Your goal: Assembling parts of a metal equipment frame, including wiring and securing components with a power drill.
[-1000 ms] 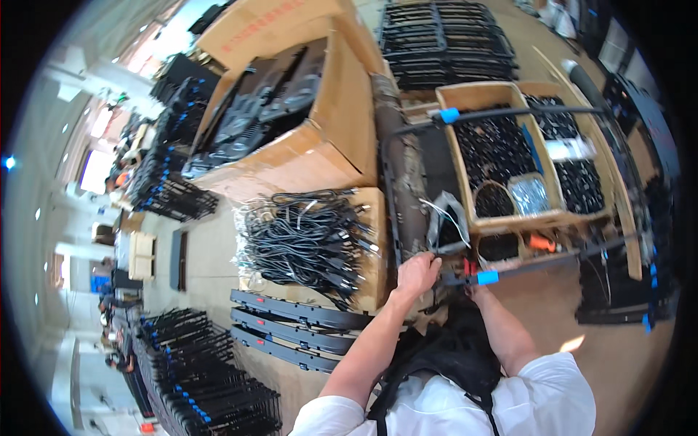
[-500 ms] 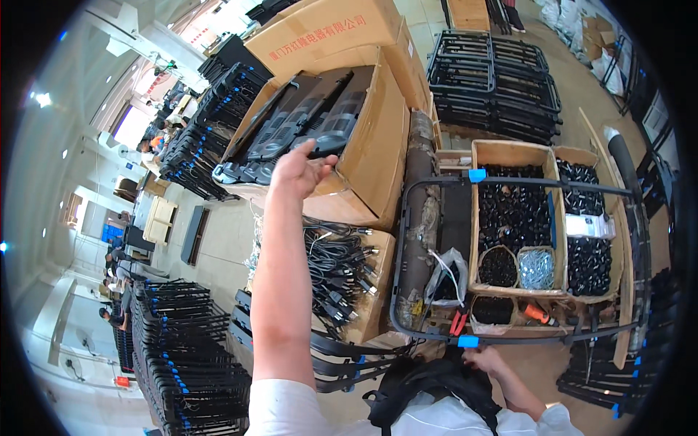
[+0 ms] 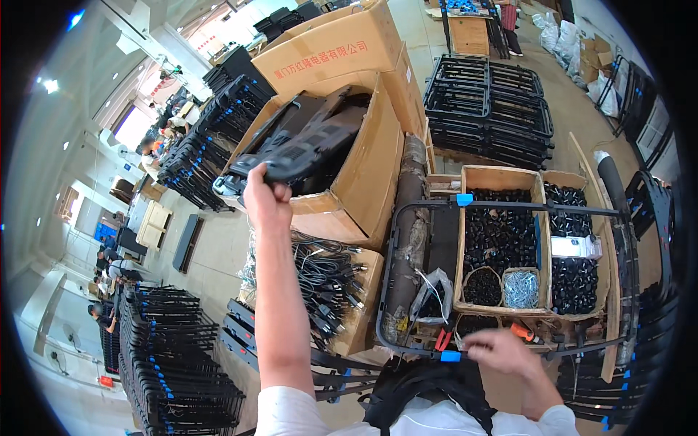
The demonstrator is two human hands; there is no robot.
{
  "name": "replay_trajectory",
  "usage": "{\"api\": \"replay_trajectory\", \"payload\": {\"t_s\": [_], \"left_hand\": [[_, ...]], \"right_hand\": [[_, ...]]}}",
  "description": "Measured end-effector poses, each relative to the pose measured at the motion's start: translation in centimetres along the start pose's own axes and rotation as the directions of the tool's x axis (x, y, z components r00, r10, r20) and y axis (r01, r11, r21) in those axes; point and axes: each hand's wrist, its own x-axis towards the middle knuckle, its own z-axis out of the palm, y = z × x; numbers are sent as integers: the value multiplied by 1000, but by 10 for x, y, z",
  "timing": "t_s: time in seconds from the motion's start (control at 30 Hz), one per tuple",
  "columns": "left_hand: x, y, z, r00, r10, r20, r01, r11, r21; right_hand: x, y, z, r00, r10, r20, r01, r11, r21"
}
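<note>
At the open cardboard carton (image 3: 371, 174), my left hand (image 3: 267, 200) is closed round the near end of a black plastic cover (image 3: 302, 152) with vent slots. The cover lies tilted over other black covers in the carton. A black metal tube frame (image 3: 382, 291) with blue tape lies across the bench in front of me. Over its near bar, beside a blue tape piece (image 3: 450, 356), hovers my right hand (image 3: 502, 352), fingers loosely apart with nothing seen in them. Red-handled pliers (image 3: 443, 339) are just left of it.
Wooden bins (image 3: 460, 240) hold black fittings and silver screws (image 3: 520, 289). An orange-handled tool (image 3: 522, 332) lies near them. Below the carton are bundled power cords (image 3: 327, 283). Stacked black frames (image 3: 487, 102) stand beyond; folded racks (image 3: 174, 356) stand at left. Other people are far left.
My left hand has closed on a cover and shifted slightly left and down, tilting the cover up. My right hand has risen from below the frame's near bar to above it.
</note>
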Motion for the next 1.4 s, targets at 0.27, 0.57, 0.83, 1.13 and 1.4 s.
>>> {"api": "replay_trajectory", "payload": {"t_s": [0.27, 0.57, 0.83, 1.13, 1.4], "left_hand": [[-23, 77, -99, 958, 282, -53, -286, 954, -88], [-60, 143, -147, 858, 384, 340, -356, 923, -145], [-62, 3, -89, 952, 226, 206, -288, 889, 357], [-195, -138, -183, 980, -161, 116, 90, 880, 466], [-222, -172, -179, 965, -168, 201, 2, 772, 636]], "right_hand": [[48, -157, -54, 626, -578, -523, 402, 814, -418], [103, -275, -19, 380, -925, -14, 170, 84, -982], [139, -32, 64, 818, -48, -573, 322, 863, 388], [245, 62, 160, 704, 243, -668, -15, 945, 327], [228, 59, 148, 783, 218, -582, -6, 940, 342]]}}
